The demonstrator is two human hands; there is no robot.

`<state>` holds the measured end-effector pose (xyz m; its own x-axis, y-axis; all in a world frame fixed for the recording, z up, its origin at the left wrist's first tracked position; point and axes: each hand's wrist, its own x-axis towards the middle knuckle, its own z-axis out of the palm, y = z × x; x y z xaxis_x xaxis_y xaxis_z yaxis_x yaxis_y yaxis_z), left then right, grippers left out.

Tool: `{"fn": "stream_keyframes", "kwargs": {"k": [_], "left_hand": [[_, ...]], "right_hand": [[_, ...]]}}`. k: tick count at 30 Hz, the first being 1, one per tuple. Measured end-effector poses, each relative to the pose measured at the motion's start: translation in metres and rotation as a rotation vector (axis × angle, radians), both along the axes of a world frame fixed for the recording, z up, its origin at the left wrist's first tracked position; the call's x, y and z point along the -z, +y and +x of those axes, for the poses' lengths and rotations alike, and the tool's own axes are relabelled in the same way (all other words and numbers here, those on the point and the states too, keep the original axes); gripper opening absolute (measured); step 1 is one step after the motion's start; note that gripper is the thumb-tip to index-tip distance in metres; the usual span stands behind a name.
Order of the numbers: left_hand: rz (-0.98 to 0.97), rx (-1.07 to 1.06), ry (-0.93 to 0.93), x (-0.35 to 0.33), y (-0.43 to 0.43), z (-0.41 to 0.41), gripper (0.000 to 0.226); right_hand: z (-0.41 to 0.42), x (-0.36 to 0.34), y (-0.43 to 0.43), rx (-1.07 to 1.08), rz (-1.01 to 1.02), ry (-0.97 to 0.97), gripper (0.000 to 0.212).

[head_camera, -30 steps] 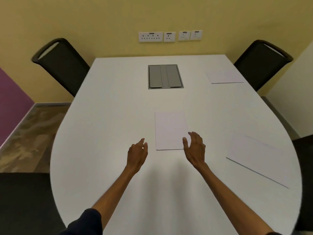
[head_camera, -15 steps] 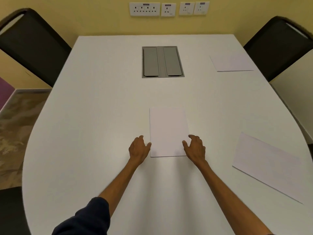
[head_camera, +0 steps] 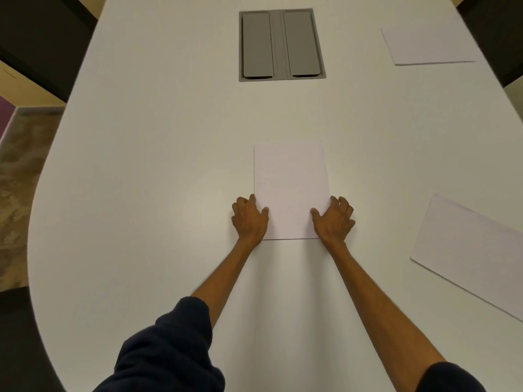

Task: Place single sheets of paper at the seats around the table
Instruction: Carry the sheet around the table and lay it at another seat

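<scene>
White counter [head_camera: 141, 193] fills most of the frame. Middle sheet [head_camera: 290, 179] lies flat on it at centre, long side running away from the person, and both hands are at its lower end. Left hand [head_camera: 249, 219] grips the sheet's left edge near the bottom corner: thumb lies on top of the paper, fingers [head_camera: 242, 202] are curled tight against the edge just outside it. Right hand [head_camera: 334, 220] mirrors this on the right edge, with the thumb on the paper and curled fingers [head_camera: 343, 202] bunched at the edge. The paper sits between the two sets of fingers, touching both. Can't tell if any fingertips are under the edge. The sheet's bottom edge runs straight between the two wrists, and its top half is uncovered. Right sheet [head_camera: 475, 250] lies flat and angled at the right edge of the frame, well apart from the hands. Far sheet [head_camera: 427, 43] lies flat at the upper right, near a dark chair [head_camera: 492, 29]. A grey double-flap hatch [head_camera: 281, 45] is set into the counter at upper centre, closed, beyond the middle sheet. Another dark chair [head_camera: 42, 38] is at the upper left. Both forearms are bare, with a dark sleeve [head_camera: 169, 349] pushed up at lower left. Patterned floor [head_camera: 14, 179] shows at the left edge.
</scene>
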<state>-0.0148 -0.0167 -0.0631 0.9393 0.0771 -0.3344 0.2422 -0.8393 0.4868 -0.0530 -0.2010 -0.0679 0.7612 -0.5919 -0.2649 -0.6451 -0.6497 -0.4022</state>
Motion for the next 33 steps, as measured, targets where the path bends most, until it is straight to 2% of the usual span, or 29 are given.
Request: {"fn": "stream_keyframes", "kwargs": {"k": [11, 15, 18, 21, 27, 33], "left_hand": [[0.064, 0.027, -0.066, 0.001, -0.015, -0.007, 0.053], [0.046, -0.006, -0.063, 0.001, -0.016, -0.006, 0.053], [0.013, -0.030, -0.064, 0.002, -0.015, -0.004, 0.049], [-0.026, -0.066, -0.062, 0.003, -0.013, -0.003, 0.050], [-0.139, -0.202, -0.050, 0.003, -0.011, 0.002, 0.055], [-0.227, -0.284, -0.092, 0.004, -0.011, 0.005, 0.041]], "right_hand": [[0.000, -0.004, 0.012, 0.007, -0.023, -0.023, 0.061], [0.001, -0.006, 0.009, 0.048, -0.056, -0.089, 0.048], [0.004, -0.007, 0.006, 0.108, -0.054, -0.130, 0.030], [0.006, -0.005, 0.002, 0.228, 0.119, -0.168, 0.021], [0.005, 0.003, -0.011, 0.363, 0.425, -0.236, 0.020], [0.005, 0.008, -0.017, 0.377, 0.514, -0.261, 0.030]]}}
